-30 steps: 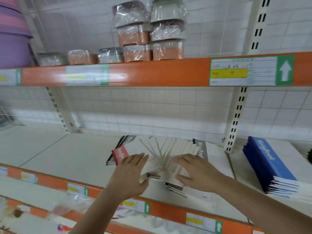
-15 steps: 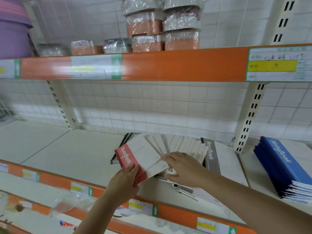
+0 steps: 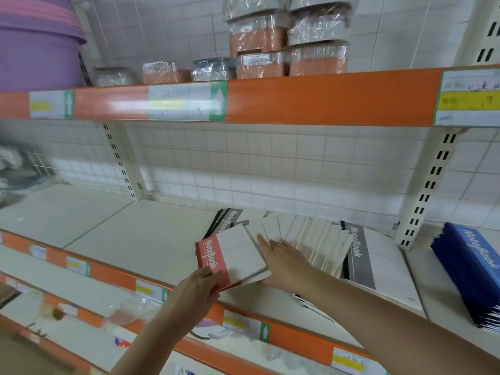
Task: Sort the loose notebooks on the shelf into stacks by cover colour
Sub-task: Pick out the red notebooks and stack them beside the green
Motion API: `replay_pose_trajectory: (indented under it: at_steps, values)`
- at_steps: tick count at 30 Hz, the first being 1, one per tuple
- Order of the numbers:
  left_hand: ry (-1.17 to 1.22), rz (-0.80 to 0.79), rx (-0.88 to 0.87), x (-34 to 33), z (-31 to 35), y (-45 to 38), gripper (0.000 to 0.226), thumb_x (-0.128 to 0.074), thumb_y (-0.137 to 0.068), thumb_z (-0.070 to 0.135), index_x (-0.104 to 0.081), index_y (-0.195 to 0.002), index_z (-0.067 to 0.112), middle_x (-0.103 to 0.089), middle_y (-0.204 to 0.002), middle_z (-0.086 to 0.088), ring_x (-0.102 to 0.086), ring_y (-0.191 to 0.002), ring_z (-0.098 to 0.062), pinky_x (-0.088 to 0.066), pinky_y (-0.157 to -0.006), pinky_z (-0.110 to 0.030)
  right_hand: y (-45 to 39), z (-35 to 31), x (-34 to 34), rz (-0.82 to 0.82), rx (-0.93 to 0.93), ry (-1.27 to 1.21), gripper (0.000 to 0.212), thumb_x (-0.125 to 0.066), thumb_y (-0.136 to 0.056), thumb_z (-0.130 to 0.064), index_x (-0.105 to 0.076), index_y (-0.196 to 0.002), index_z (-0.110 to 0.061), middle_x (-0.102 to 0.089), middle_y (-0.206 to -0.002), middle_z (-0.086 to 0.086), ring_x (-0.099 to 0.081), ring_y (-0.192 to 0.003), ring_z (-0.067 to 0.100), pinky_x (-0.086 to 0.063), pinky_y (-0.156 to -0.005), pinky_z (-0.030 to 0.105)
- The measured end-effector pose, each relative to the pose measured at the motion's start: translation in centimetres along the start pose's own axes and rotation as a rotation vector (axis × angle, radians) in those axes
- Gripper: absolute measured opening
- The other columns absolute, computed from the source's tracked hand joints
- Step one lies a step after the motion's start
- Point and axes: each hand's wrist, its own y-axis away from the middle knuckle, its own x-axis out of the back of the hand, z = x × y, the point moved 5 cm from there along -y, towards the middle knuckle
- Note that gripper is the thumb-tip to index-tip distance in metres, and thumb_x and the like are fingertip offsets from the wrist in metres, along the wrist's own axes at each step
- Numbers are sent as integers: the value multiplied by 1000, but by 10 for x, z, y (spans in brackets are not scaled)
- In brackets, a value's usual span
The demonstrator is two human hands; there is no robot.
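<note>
A fanned heap of notebooks (image 3: 311, 239) lies on the white middle shelf (image 3: 140, 234). Red-spined notebooks (image 3: 232, 255) sit at its front left, lifted a little off the heap. My left hand (image 3: 197, 288) grips their near left corner, thumb on the red spine. My right hand (image 3: 284, 258) lies flat with straight fingers on the white covers just right of them. Black-spined notebooks (image 3: 224, 220) poke out behind, and a grey-spined one (image 3: 359, 255) lies at the heap's right. A blue stack (image 3: 470, 266) stands past the upright at far right.
An orange-edged shelf (image 3: 297, 98) hangs close overhead with wrapped containers (image 3: 289, 41) and a purple tub (image 3: 35, 50). A slotted upright (image 3: 424, 190) separates the bays. The lower shelf (image 3: 81, 334) holds small items. The shelf's left part is bare white.
My left hand has taken hold of the red-spined notebooks and pulled them out to the left of the heap. My right hand has flattened onto the covers beside them.
</note>
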Motion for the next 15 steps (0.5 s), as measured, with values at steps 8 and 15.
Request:
replay_pose_trajectory:
  at_steps: [8, 15]
  values:
    - [-222, 37, 155, 10, -27, 17, 40, -85, -43, 5, -67, -77, 17, -56, -76, -2, -59, -56, -17, -36, -37, -18, -5, -9, -2, -26, 139, 223, 37, -42, -97, -23, -48, -133, -20, -60, -107, 15, -52, -107, 32, -36, -98, 37]
    - [-301, 309, 140, 25, -8, 0, 39, -73, -57, -17, -64, -90, 2, -63, -72, -14, -59, -50, -31, -48, -34, -33, 24, 7, 19, 96, 273, 327, 40, -49, -89, 1, -45, -128, -3, -60, -97, 16, -59, -84, 33, -48, -61, 40]
